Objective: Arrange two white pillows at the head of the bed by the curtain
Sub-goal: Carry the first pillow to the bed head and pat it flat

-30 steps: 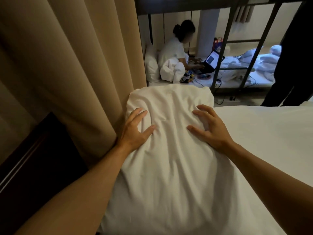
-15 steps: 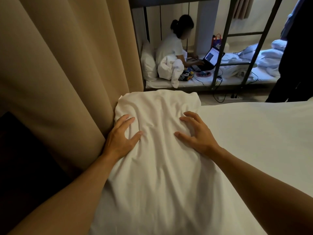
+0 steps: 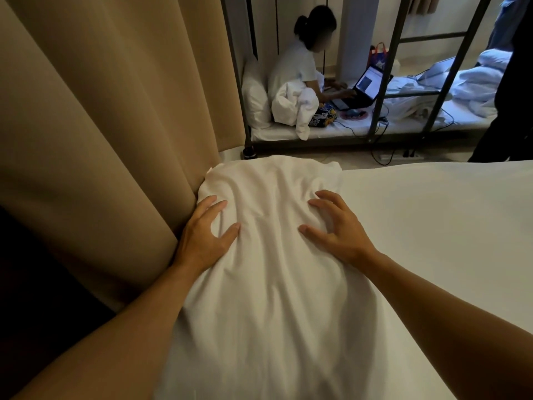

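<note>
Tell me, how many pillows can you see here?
2. One white pillow lies on the near bed beside the curtain, under both hands. Another pillow leans behind the seated person on the far bunk. More may be out of view.

Curtain (image 3: 115, 125) blocks left, touching pillow (image 3: 268, 255); open sheet (image 3: 432, 241) on right gives hand room.

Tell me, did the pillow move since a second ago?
Cannot tell. The camera shifted, so everything slid in the picture. The pillow is pressed against the curtain as before, with the left hand and right hand flat on it in the same spots.
</note>
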A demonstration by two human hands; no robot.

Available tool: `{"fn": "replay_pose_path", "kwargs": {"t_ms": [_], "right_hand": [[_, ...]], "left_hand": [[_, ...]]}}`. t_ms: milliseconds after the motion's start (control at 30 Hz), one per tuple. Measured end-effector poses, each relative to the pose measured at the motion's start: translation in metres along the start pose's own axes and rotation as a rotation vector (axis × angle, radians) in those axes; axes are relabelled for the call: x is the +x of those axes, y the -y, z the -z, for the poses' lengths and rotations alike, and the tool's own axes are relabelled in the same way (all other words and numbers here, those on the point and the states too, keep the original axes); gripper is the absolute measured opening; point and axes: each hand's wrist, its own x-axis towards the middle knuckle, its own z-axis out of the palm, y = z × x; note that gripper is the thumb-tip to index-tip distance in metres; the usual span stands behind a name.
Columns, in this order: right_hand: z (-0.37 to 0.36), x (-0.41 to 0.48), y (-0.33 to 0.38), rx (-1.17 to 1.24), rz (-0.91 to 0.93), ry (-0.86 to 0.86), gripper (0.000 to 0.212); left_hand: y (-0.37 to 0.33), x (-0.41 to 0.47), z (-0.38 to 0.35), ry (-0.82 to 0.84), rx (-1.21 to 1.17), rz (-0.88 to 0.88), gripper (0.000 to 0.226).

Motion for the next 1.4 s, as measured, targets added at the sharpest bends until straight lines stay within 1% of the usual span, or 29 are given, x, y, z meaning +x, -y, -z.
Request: {"fn": "replay_pose_path", "kwargs": {"t_ms": [333, 500, 667, 767, 833, 900, 967, 1067, 1133, 1267, 1400], "right_hand": [[-0.008, 0.003, -0.017, -0.020, -0.047, 0.067, 0.064], [-0.009, -0.002, -0.024, -0.058, -0.082, 0.111, 0.069], [-0.009, -0.012, -0.032, -0.135, -0.131, 0.150, 0.072], [-0.006, -0.013, -0.032, -0.207, -0.178, 0.122, 0.077], [-0.002, -0.008, -0.027, -0.269, -0.222, 0.060, 0.081], [0.000, 0.004, -0.019, -0.336, -0.232, 0.021, 0.082], [-0.003, 0.019, -0.007, -0.392, -0.194, 0.033, 0.082], [-0.019, 0.034, 0.010, -0.439, -0.096, 0.105, 0.082], [-0.032, 0.038, 0.014, -0.456, -0.072, 0.153, 0.080], [-0.048, 0.035, 0.008, -0.507, -0.096, 0.179, 0.076], [-0.046, 0.023, -0.006, -0.533, -0.150, 0.140, 0.076]], "left_hand": [[0.021, 0.000, -0.016, 0.042, 0.019, 0.060, 0.053], [0.029, -0.006, -0.019, 0.059, 0.032, 0.078, 0.051], [0.039, -0.011, -0.012, 0.143, 0.021, 0.160, 0.053], [0.042, -0.010, -0.005, 0.222, 0.084, 0.248, 0.061], [0.037, -0.004, -0.001, 0.221, 0.213, 0.269, 0.066], [0.028, 0.005, 0.000, 0.196, 0.360, 0.222, 0.072], [0.015, 0.014, -0.004, 0.191, 0.412, 0.130, 0.069], [-0.004, 0.021, -0.020, 0.234, 0.341, 0.024, 0.062], [-0.014, 0.023, -0.031, 0.271, 0.293, -0.012, 0.060], [-0.016, 0.021, -0.049, 0.325, 0.310, -0.012, 0.060], [-0.002, 0.013, -0.054, 0.345, 0.328, 0.018, 0.060]]}}
